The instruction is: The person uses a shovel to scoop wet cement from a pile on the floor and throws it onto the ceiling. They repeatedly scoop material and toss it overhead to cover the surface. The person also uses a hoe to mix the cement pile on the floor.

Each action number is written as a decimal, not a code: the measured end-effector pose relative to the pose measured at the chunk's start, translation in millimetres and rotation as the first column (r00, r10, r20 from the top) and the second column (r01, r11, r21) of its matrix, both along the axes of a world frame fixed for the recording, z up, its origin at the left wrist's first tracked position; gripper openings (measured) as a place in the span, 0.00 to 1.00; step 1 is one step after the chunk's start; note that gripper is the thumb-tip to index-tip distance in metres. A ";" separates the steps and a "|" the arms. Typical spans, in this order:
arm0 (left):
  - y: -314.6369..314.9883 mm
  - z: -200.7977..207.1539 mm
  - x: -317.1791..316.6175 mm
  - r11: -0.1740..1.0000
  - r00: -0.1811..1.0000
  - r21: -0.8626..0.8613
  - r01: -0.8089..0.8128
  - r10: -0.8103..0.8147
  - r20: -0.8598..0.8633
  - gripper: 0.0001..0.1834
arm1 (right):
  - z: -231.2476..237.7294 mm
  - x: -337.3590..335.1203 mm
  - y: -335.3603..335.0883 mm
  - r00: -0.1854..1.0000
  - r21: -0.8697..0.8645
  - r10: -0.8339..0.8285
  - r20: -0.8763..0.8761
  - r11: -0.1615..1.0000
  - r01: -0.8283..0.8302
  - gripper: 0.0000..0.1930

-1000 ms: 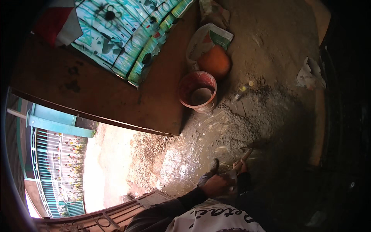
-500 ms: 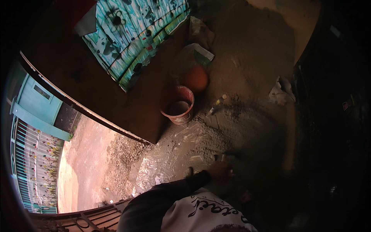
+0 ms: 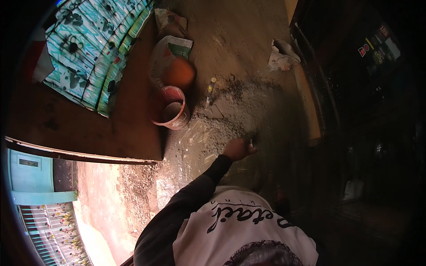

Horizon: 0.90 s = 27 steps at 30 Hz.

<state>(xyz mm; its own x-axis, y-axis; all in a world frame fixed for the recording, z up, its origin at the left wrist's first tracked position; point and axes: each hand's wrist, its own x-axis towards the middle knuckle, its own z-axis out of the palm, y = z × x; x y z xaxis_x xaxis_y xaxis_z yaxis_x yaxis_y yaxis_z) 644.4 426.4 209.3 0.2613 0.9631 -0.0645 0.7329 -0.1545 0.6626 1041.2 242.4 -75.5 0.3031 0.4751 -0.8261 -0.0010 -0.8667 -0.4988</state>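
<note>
My left hand [image 3: 239,149], in a black sleeve, stretches out low over wet grey mortar [image 3: 208,137] spread on the floor. Its fingers are closed around something small and partly pale; shadow and the fist hide what kind of thing it is. Ahead and to the left of the hand stands a reddish bucket [image 3: 183,119] smeared with mortar, with grey matter inside. Beyond the fist lies a slim handle [image 3: 210,88] with yellow and dark parts, its lower end in the mortar. My right hand cannot be picked out in the deep shadow on the right.
Behind the bucket sit an orange rounded container [image 3: 179,73] and crumpled sacks [image 3: 171,24]. A brown panel [image 3: 133,137] edges the left side, with a patterned blue-green sheet [image 3: 80,53] beyond. A torn pale bag [image 3: 283,55] lies by the dark right side. Gravel [image 3: 135,186] covers ground outside.
My left hand has reached farther forward over the mortar, with the arm straighter. The whole view has shifted and turned, so the bucket and sacks appear farther left.
</note>
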 end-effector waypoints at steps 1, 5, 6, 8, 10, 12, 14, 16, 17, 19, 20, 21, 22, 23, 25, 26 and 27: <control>-1.4 -3.1 -6.8 1.000 1.000 -0.011 -0.020 0.020 -0.018 0.23 | 3.0 -12.1 8.7 1.000 0.028 0.025 0.001 0.999 -0.025 0.16; -5.9 -3.2 -15.2 0.997 0.998 -0.070 -0.037 0.033 -0.059 0.25 | 17.4 -63.6 30.8 0.991 0.226 0.120 0.052 0.966 -0.129 0.15; -5.2 3.6 -20.5 0.996 0.997 -0.085 -0.038 0.033 -0.063 0.26 | 20.8 -73.4 37.4 0.988 0.288 0.137 0.066 0.946 -0.150 0.16; 6.3 12.7 11.8 0.998 0.999 -0.070 0.004 -0.007 -0.036 0.26 | 9.7 -8.9 44.5 0.985 0.299 0.168 0.044 0.938 -0.173 0.18; 0.4 9.4 -15.0 0.998 0.995 -0.047 -0.044 0.039 -0.090 0.26 | 5.9 -65.0 50.8 0.897 0.527 0.346 0.274 0.727 -0.441 0.18; 1.9 0.4 6.9 1.000 0.998 -0.004 -0.016 0.016 -0.061 0.26 | -4.8 -38.0 41.7 0.888 0.499 0.272 0.371 0.748 -0.438 0.15; 2.5 -5.8 20.6 0.999 1.000 0.042 0.004 -0.004 -0.017 0.28 | -10.3 -16.0 34.3 0.995 0.397 0.046 0.091 0.915 -0.079 0.12; -4.0 -10.1 19.9 0.998 1.000 0.063 0.018 -0.018 -0.005 0.28 | -3.5 -10.2 26.4 0.923 0.216 -0.260 -0.283 0.921 0.325 0.09; 8.1 -10.7 14.6 0.995 1.000 0.094 0.018 -0.017 -0.014 0.28 | 9.6 -7.4 32.6 0.821 0.146 -0.359 -0.445 0.875 0.462 0.09; 16.2 -9.0 -9.6 0.994 0.997 0.108 -0.013 0.021 -0.070 0.28 | 44.6 -50.7 37.5 0.888 0.136 -0.312 -0.337 0.918 0.374 0.08; 20.8 -6.4 -11.4 0.994 0.997 0.105 -0.018 0.026 -0.069 0.28 | 60.4 -59.5 35.2 0.956 0.167 -0.273 -0.105 0.943 0.288 0.07; 27.9 -12.5 -6.4 0.994 0.998 0.107 0.009 -0.003 -0.057 0.28 | 71.2 -47.8 27.3 0.951 0.172 -0.300 -0.077 0.935 0.309 0.07; 36.5 -19.8 -3.7 0.994 0.998 0.108 0.032 -0.026 -0.052 0.27 | 80.0 -36.9 17.2 0.945 0.173 -0.321 -0.057 0.929 0.326 0.07; 42.7 -23.4 0.2 0.993 0.998 0.104 0.054 -0.049 -0.050 0.27 | 82.9 -28.8 3.6 0.939 0.169 -0.342 -0.038 0.924 0.344 0.07; 52.3 -28.4 10.9 0.990 0.994 0.116 0.086 -0.078 -0.077 0.26 | 84.0 -18.1 -25.6 0.921 0.174 -0.388 0.026 0.909 0.378 0.10; 57.5 -22.3 18.3 0.988 0.992 0.122 0.094 -0.083 -0.095 0.26 | 85.1 -13.0 -33.8 0.914 0.176 -0.403 0.053 0.905 0.388 0.12; 60.6 -16.0 26.0 0.994 0.997 0.093 0.061 -0.055 -0.062 0.27 | 86.2 -10.0 -46.5 0.930 0.157 -0.355 0.092 0.928 0.339 0.13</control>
<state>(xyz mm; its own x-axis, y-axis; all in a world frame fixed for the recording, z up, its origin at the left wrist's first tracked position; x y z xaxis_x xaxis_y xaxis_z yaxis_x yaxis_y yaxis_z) 670.4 487.0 193.2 0.3155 0.9489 0.0090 0.7582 -0.2578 0.5989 1031.3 195.9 10.7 0.5592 0.4278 -0.7101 -0.2245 -0.7464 -0.6265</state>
